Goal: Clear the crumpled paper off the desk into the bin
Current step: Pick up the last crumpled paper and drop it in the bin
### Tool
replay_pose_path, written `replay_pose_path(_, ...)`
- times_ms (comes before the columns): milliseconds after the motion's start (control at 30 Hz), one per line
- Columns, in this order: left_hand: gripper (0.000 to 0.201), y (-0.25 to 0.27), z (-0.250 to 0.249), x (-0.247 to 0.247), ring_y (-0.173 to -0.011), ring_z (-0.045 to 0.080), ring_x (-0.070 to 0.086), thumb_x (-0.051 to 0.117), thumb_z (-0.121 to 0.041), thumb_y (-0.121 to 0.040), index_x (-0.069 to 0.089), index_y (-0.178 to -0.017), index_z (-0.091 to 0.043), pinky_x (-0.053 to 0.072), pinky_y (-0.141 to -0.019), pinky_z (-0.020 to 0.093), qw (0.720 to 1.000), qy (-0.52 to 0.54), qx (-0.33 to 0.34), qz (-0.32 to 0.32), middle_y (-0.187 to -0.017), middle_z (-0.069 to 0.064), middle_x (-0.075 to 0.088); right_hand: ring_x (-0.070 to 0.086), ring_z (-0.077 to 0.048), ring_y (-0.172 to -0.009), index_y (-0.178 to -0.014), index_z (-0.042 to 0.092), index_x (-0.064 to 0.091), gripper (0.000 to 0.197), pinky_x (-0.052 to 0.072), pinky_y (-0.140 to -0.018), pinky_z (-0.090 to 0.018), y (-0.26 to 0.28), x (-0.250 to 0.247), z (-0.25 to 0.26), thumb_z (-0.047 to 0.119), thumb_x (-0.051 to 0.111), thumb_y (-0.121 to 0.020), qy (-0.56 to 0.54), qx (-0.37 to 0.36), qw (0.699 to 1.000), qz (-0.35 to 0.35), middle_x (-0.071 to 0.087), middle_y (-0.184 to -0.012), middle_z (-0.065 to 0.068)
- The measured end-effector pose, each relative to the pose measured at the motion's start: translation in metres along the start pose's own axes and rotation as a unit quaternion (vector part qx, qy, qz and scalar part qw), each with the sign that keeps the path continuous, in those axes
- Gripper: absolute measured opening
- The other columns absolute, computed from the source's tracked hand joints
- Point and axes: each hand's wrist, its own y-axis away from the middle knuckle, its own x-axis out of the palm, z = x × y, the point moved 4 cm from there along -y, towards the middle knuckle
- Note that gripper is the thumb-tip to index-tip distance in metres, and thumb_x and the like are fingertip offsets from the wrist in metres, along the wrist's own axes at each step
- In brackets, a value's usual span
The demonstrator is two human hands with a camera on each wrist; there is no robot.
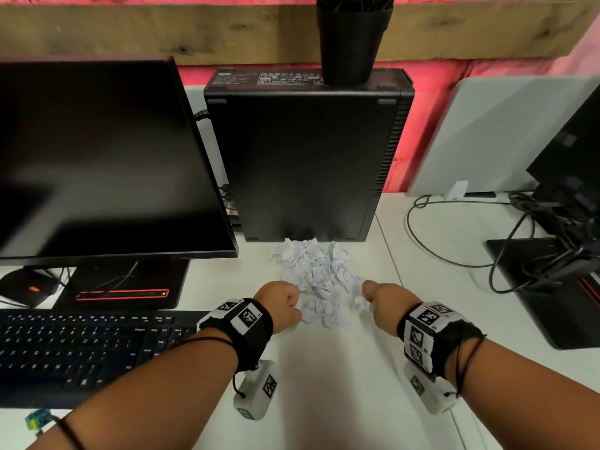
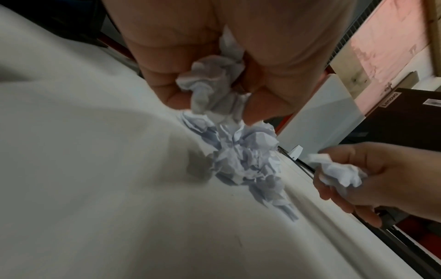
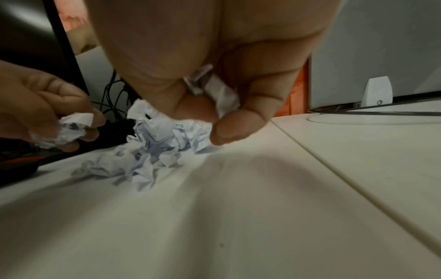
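A heap of crumpled white paper (image 1: 316, 274) lies on the white desk (image 1: 324, 384) just in front of the black computer tower (image 1: 305, 157). My left hand (image 1: 282, 303) sits at the heap's near left side, fingers curled round a paper wad (image 2: 214, 88). My right hand (image 1: 383, 300) is at the heap's near right side and grips another paper wad (image 3: 222, 94). Both wrist views show the loose heap (image 2: 248, 156) (image 3: 152, 149) just beyond the fingers. No bin is in view.
A black monitor (image 1: 97, 157) and keyboard (image 1: 81, 349) fill the left side. A potted plant (image 1: 352, 40) stands on the tower. At the right are a grey divider panel (image 1: 487, 134), cables (image 1: 454, 241) and a second monitor stand (image 1: 552, 287).
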Motion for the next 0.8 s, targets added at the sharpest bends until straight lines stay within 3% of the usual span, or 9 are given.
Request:
replay_pose_path(100, 0.036, 0.0, -0.001, -0.001, -0.064, 0.016, 0.04, 0.054, 0.002, -0.075, 0.034, -0.059, -0.023, 0.03, -0.055, 0.021, 1.0, 0.011, 0.001, -0.024, -0.073, -0.004, 0.04, 0.055, -0.024, -0.102, -0.136, 0.035, 0.041, 0.068, 0.044, -0.082, -0.025, 0.0, 0.002, 0.01, -0.009, 0.032, -0.084, -0.014, -0.046, 0.999, 0.0, 0.048, -0.113, -0.005)
replay_pose_path(167, 0.036, 0.001, 0.001, -0.002, -0.073, 0.017, 0.049, 0.048, 0.005, -0.077, 0.046, -0.07, -0.03, 0.038, -0.063, 0.019, 0.998, 0.034, -0.003, -0.044, -0.092, -0.004, 0.045, 0.05, -0.019, -0.097, -0.131, 0.043, 0.048, 0.076, 0.04, -0.082, -0.02, -0.003, 0.004, 0.015, -0.012, 0.031, -0.082, -0.03, -0.063, 0.998, -0.003, 0.034, -0.106, 0.002)
replay_pose_path(233, 0.046, 0.001, 0.002, -0.001, -0.092, 0.016, 0.055, 0.042, 0.008, -0.078, 0.059, -0.092, -0.033, 0.041, -0.077, 0.016, 0.998, 0.038, 0.015, -0.04, -0.113, -0.006, 0.047, 0.044, -0.015, -0.09, -0.101, 0.034, 0.066, 0.06, 0.036, -0.079, -0.016, -0.006, 0.007, 0.019, -0.013, 0.034, -0.081, -0.045, -0.062, 0.997, -0.011, 0.032, -0.103, 0.003)
replay_pose_path(300, 0.05, 0.002, 0.002, 0.004, -0.109, 0.014, 0.053, 0.043, 0.003, -0.081, 0.06, -0.113, -0.031, 0.039, -0.09, 0.016, 1.0, 0.013, 0.022, -0.013, -0.127, -0.009, 0.045, 0.044, -0.016, -0.082, -0.065, 0.029, 0.053, 0.044, 0.035, -0.067, -0.014, -0.006, 0.007, 0.025, -0.011, 0.042, -0.079, -0.042, -0.063, 0.997, -0.029, 0.034, -0.101, 0.0)
replay_pose_path(333, 0.048, 0.002, 0.0, 0.006, -0.111, 0.014, 0.053, 0.045, -0.003, -0.083, 0.058, -0.119, -0.032, 0.04, -0.094, 0.018, 1.0, -0.002, 0.017, -0.001, -0.13, -0.01, 0.044, 0.045, -0.017, -0.08, -0.059, 0.03, 0.044, 0.042, 0.034, -0.062, -0.013, -0.006, 0.008, 0.027, -0.007, 0.046, -0.079, -0.043, -0.058, 0.997, -0.04, 0.034, -0.101, -0.001)
replay_pose_path(500, 0.06, 0.001, -0.004, 0.029, -0.129, 0.017, 0.042, 0.061, -0.035, -0.084, 0.037, -0.139, -0.036, 0.033, -0.107, 0.026, 0.992, -0.105, 0.033, 0.06, -0.145, -0.007, 0.035, 0.055, -0.02, -0.091, -0.081, 0.019, 0.052, 0.03, 0.049, -0.082, -0.029, -0.008, 0.022, 0.043, 0.043, 0.069, -0.076, -0.028, -0.041, 0.998, -0.046, 0.042, -0.109, -0.002)
replay_pose_path(567, 0.063, 0.0, -0.002, 0.036, -0.127, 0.02, 0.043, 0.065, -0.041, -0.081, 0.039, -0.138, -0.035, 0.034, -0.106, 0.029, 0.986, -0.138, 0.031, 0.084, -0.142, -0.005, 0.037, 0.057, -0.021, -0.1, -0.11, 0.011, 0.054, 0.05, 0.049, -0.085, -0.029, -0.013, 0.029, 0.048, 0.048, 0.066, -0.079, -0.008, -0.033, 0.999, -0.036, 0.05, -0.112, -0.004)
replay_pose_path(633, 0.057, 0.001, -0.001, 0.039, -0.12, 0.023, 0.048, 0.068, -0.04, -0.078, 0.047, -0.13, -0.032, 0.039, -0.101, 0.031, 0.983, -0.154, 0.027, 0.092, -0.133, -0.003, 0.043, 0.056, -0.024, -0.108, -0.123, 0.007, 0.049, 0.047, 0.045, -0.088, -0.029, -0.015, 0.035, 0.053, 0.037, 0.059, -0.089, 0.047, -0.035, 0.998, -0.003, 0.052, -0.12, -0.008)
replay_pose_path(800, 0.019, 0.009, 0.0, 0.033, -0.087, 0.021, 0.054, 0.059, -0.029, -0.08, 0.044, -0.091, -0.026, 0.038, -0.071, 0.025, 0.992, -0.113, 0.009, 0.054, -0.091, -0.005, 0.053, 0.056, -0.027, -0.108, -0.122, 0.011, 0.053, 0.03, 0.044, -0.086, -0.029, -0.013, 0.034, 0.055, 0.011, 0.046, -0.093, 0.059, -0.07, 0.996, 0.008, 0.052, -0.121, -0.011)
